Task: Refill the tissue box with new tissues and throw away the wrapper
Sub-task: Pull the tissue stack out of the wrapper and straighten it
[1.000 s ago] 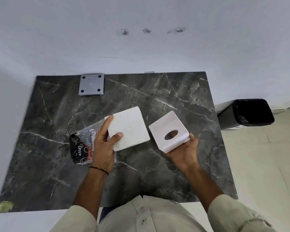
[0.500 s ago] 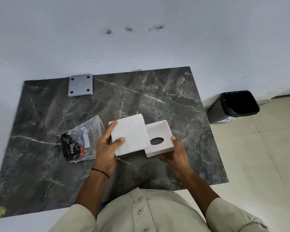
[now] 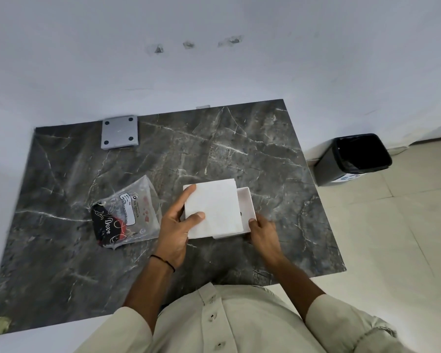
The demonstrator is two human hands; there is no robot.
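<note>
Tissues point(image 3: 211, 206) in left grip point(image 3: 175, 225); right grip point(image 3: 262, 231) holds box point(image 3: 247, 200); wrapper point(image 3: 126, 215) reads "Dove"

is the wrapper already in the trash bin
No, the wrapper lies on the marble table, left of the left hand, while the bin stands on the floor.

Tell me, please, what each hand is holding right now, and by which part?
The left hand grips the tissue stack at its left edge, thumb on top. The right hand holds the white tissue box at its near right corner.
</note>
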